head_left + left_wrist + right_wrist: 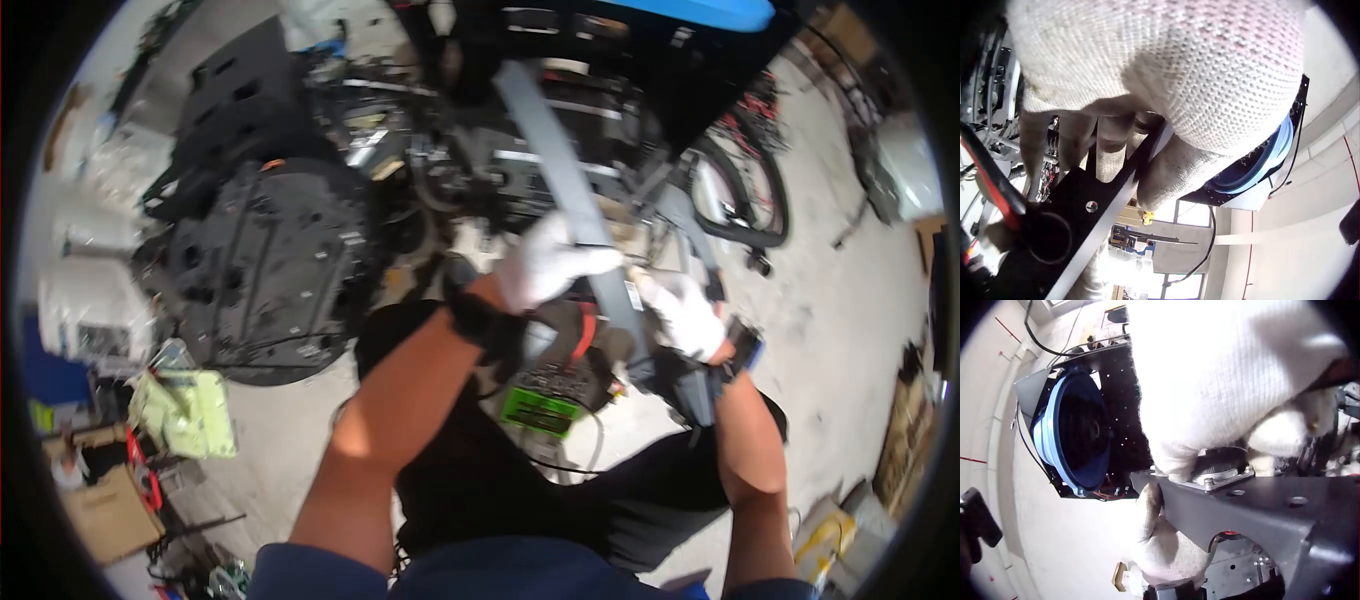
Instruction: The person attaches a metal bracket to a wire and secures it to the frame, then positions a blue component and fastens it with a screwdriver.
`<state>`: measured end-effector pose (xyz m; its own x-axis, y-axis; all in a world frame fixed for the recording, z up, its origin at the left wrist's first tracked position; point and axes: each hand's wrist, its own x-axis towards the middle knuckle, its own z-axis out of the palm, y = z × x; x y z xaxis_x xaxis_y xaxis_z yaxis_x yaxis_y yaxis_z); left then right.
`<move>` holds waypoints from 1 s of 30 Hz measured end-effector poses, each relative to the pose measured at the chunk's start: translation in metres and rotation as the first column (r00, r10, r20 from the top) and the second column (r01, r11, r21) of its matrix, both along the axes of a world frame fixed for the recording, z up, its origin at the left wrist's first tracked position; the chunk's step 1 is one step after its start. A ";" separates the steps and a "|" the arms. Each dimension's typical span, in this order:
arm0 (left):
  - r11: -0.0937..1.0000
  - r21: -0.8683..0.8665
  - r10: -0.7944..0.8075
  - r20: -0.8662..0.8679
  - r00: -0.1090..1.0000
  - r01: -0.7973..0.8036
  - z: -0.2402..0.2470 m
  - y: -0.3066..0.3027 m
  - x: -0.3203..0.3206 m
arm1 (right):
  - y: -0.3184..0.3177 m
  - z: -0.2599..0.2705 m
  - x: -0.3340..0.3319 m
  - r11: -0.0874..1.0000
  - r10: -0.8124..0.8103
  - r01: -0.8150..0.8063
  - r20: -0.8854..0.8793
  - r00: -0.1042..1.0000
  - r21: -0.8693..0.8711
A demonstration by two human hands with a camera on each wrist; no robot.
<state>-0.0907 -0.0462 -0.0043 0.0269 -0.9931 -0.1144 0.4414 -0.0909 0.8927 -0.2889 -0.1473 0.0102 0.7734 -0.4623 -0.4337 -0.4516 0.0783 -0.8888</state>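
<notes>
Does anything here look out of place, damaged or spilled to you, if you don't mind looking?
Nothing looks plainly damaged or spilled. Untidy, though: a thin black cable loops loosely between the person's legs, near the bright green panel, and a red tangle lies beside the black ring at upper right.

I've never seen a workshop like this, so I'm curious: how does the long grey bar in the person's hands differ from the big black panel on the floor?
The grey bar is long and narrow; the black panel is broad, with a rounded end. The bar is gripped by the left hand, while the panel lies untouched at the person's left. The bar looks paler from above than the panel.
</notes>
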 end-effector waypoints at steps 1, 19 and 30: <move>1.000 0.016 0.022 0.017 1.000 -0.022 0.005 0.002 0.000 | -0.001 -0.003 -0.001 1.000 0.022 -0.022 -0.009 1.000 -0.013; 1.000 0.026 0.014 0.110 0.994 -0.017 0.028 0.004 0.004 | -0.003 0.002 0.005 1.000 -0.015 0.015 -0.060 0.998 -0.004; 0.958 0.115 0.237 0.194 0.952 -0.262 0.022 -0.005 -0.005 | 0.001 0.017 0.009 0.917 0.184 -0.247 -0.217 0.959 -0.313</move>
